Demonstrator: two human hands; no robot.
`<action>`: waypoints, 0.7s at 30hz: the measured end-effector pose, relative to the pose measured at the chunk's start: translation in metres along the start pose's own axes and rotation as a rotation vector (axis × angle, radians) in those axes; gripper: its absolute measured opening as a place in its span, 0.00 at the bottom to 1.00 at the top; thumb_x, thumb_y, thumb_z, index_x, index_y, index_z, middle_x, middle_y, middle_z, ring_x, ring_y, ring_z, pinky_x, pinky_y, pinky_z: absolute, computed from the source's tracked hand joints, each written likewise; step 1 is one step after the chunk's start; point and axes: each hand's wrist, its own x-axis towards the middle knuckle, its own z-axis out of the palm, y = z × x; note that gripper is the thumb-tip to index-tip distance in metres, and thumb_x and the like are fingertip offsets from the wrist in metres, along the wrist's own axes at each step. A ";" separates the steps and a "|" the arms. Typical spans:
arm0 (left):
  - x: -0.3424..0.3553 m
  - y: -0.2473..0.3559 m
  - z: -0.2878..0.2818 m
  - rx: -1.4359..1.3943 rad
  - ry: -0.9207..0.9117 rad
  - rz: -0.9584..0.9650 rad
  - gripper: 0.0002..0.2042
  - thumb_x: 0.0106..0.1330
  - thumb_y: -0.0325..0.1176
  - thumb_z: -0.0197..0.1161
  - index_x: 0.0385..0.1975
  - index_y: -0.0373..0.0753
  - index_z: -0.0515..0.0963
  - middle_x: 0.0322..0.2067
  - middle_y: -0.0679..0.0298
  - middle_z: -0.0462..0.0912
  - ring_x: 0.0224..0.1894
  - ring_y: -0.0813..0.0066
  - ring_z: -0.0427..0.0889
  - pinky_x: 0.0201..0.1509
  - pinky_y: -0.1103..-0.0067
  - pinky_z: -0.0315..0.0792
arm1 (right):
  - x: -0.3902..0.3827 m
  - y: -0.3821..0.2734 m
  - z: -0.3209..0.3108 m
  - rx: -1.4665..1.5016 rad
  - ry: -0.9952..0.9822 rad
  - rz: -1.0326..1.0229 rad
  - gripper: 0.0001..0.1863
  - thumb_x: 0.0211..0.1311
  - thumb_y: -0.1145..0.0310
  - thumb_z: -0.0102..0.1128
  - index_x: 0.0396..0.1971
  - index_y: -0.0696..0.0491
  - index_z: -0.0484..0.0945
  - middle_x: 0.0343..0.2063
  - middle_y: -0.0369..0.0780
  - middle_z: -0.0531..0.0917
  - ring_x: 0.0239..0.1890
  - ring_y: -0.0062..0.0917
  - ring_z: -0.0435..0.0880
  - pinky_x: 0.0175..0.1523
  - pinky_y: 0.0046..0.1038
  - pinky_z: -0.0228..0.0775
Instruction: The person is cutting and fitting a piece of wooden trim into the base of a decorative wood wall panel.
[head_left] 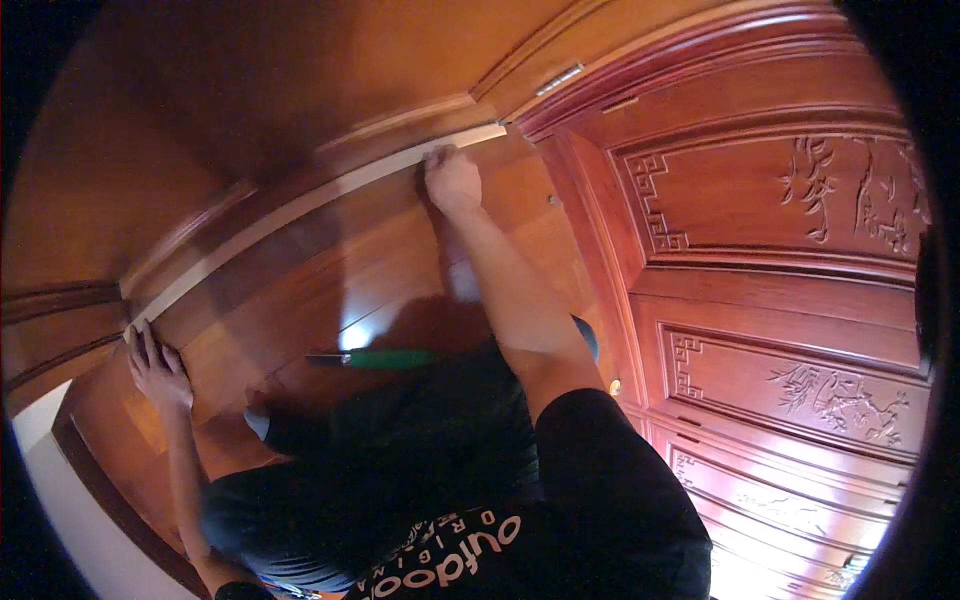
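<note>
A long, narrow, pale wooden strip (300,205) runs along the foot of the brown wood panelling, from far left to upper middle. At its left end, my left hand (160,370) has its fingers stretched out and apart, the tips touching the strip. Farther right, my right hand (453,182) is closed with curled fingers at the strip's near edge, close to its right end. The strip's underside is hidden. A tool with a green handle (395,358) and a short dark blade lies on the wooden floor in front of my knees; its exact kind is unclear.
Wood panelling (330,70) with raised mouldings rises beyond the strip. A small metal hinge (560,79) shows on it. Reddish carved doors (740,230) stand along the right side. Wooden floorboards (400,240) lie between my hands, and a pale surface (75,490) borders the lower left.
</note>
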 end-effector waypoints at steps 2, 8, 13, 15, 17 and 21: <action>0.002 -0.008 0.000 -0.022 0.038 0.064 0.26 0.80 0.45 0.44 0.75 0.49 0.65 0.76 0.57 0.61 0.76 0.52 0.61 0.78 0.57 0.55 | -0.003 0.006 -0.002 -0.075 0.063 0.007 0.24 0.72 0.53 0.54 0.56 0.56 0.76 0.55 0.53 0.80 0.59 0.48 0.77 0.65 0.45 0.71; -0.001 -0.005 -0.008 0.011 -0.033 0.014 0.26 0.80 0.45 0.42 0.74 0.44 0.65 0.75 0.51 0.63 0.75 0.49 0.62 0.77 0.57 0.55 | -0.002 0.036 0.032 -0.198 0.221 -0.193 0.30 0.74 0.56 0.50 0.69 0.58 0.65 0.72 0.50 0.64 0.76 0.43 0.58 0.77 0.46 0.52; 0.002 -0.007 -0.012 -0.010 -0.010 0.058 0.26 0.80 0.45 0.43 0.74 0.43 0.66 0.74 0.50 0.63 0.74 0.46 0.63 0.76 0.57 0.56 | -0.001 0.036 0.032 -0.223 0.169 -0.276 0.33 0.76 0.55 0.46 0.74 0.58 0.60 0.77 0.46 0.58 0.79 0.41 0.54 0.79 0.47 0.46; 0.001 -0.003 -0.018 0.000 -0.015 0.051 0.26 0.80 0.45 0.43 0.74 0.43 0.66 0.74 0.49 0.64 0.73 0.45 0.63 0.76 0.57 0.56 | -0.002 0.033 0.031 -0.225 0.149 -0.270 0.34 0.76 0.55 0.46 0.75 0.58 0.59 0.77 0.46 0.58 0.79 0.40 0.54 0.80 0.47 0.45; 0.005 0.007 -0.025 0.013 -0.038 0.014 0.26 0.80 0.44 0.44 0.73 0.41 0.67 0.72 0.47 0.65 0.73 0.45 0.64 0.76 0.58 0.56 | -0.002 0.033 0.032 -0.231 0.137 -0.266 0.34 0.76 0.54 0.46 0.75 0.58 0.58 0.78 0.46 0.57 0.79 0.39 0.54 0.80 0.47 0.45; 0.001 -0.005 -0.016 -0.032 0.024 0.089 0.26 0.80 0.44 0.45 0.72 0.39 0.68 0.72 0.47 0.66 0.73 0.46 0.64 0.76 0.58 0.57 | -0.004 0.035 0.048 -0.190 0.275 -0.245 0.34 0.74 0.54 0.50 0.72 0.58 0.62 0.75 0.49 0.60 0.77 0.43 0.56 0.79 0.48 0.47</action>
